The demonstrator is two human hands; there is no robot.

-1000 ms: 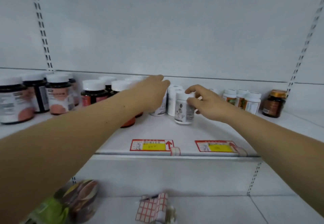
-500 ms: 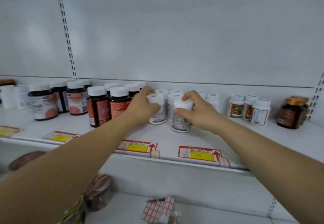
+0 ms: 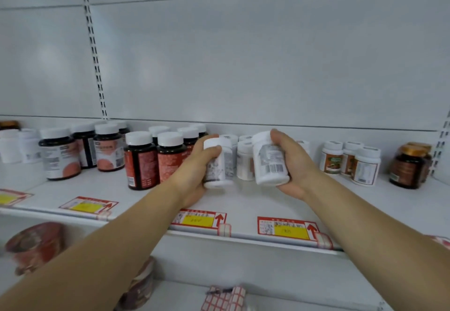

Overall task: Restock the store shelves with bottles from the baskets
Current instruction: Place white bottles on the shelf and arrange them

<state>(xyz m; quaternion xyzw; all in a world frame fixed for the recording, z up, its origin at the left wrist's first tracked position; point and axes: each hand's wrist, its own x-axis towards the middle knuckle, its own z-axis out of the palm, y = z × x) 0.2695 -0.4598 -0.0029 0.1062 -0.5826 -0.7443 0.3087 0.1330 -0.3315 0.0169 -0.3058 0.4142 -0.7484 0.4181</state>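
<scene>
- Left hand (image 3: 194,164): fingers and thumb curled round a white bottle (image 3: 217,164), held upright just above the shelf (image 3: 243,203), centre.
- Right hand (image 3: 295,164): wrapped round a second white bottle (image 3: 267,159), tilted left, barcode facing near; base just clear of the shelf.
- More white bottles (image 3: 244,159): standing behind, between the two hands.
- Dark bottles with red labels (image 3: 155,159): left of the left hand, white caps.
- Small white bottles with orange labels (image 3: 350,159): right of the right hand.
- Amber jars (image 3: 409,164): far right.
- Price tags (image 3: 287,229): red and yellow, along the shelf's near edge.
</scene>
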